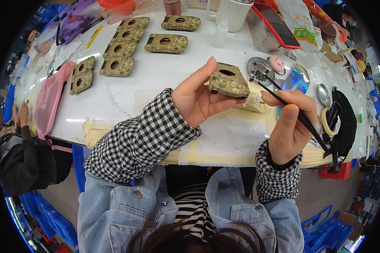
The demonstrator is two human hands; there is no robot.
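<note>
A camouflage-painted toy tank hull (230,84) with a round hole in its top is held up over the table by my left hand (194,101). The thumb lies along its left side and the fingers are beneath it. My right hand (292,124) grips black tweezers (303,114) like a pen. Their tips point away from me, over or at a small round dish (250,63) with tiny dark parts in it. Whether the tips pinch a part is too small to tell. The tweezers and the hull are apart.
Several similar camouflage hulls (121,49) lie at the far left. A white mug (237,17), a small white bottle (220,33) and a red-edged phone (278,27) stand or lie at the back. Yellow tape (329,120) is at right, a pink mesh bag (50,101) at left.
</note>
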